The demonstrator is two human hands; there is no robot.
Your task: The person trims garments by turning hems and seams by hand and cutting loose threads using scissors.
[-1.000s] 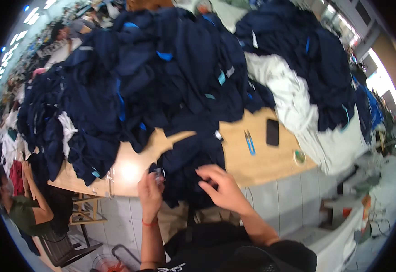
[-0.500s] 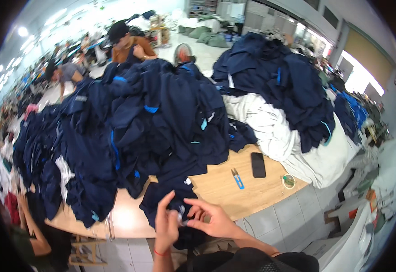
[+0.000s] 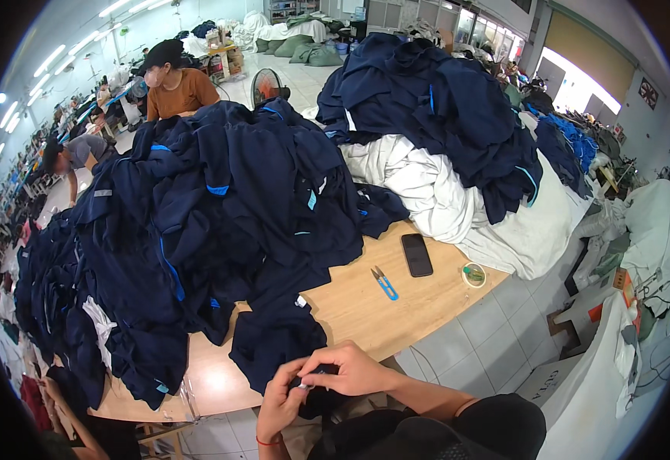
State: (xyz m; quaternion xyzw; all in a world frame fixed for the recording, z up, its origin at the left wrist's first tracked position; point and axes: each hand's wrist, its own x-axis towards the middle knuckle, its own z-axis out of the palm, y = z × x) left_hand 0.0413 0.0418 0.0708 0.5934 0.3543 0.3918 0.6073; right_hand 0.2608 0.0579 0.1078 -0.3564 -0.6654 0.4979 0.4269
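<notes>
At the table's near edge my left hand (image 3: 279,397) and my right hand (image 3: 350,369) meet, fingers bent and pressed together. Something small and whitish shows at their fingertips, too small to name. Beneath them a navy garment (image 3: 277,345) hangs over the edge, a small white tag (image 3: 300,301) at its top. To the right of it on the table lie thread snips (image 3: 385,284) with blue handles, a black phone (image 3: 417,255) and a roll of tape (image 3: 474,275).
A high heap of navy garments (image 3: 250,184) covers the left of the wooden table (image 3: 342,314). Another navy pile (image 3: 427,100) rests on white cloth (image 3: 419,180) at the back right. A co-worker (image 3: 177,88) in brown stands behind the heap, near a fan (image 3: 266,87).
My hands have come together from slightly apart, and their fingers have closed at the tips. The whole view has shifted, with the table things now further left and higher.
</notes>
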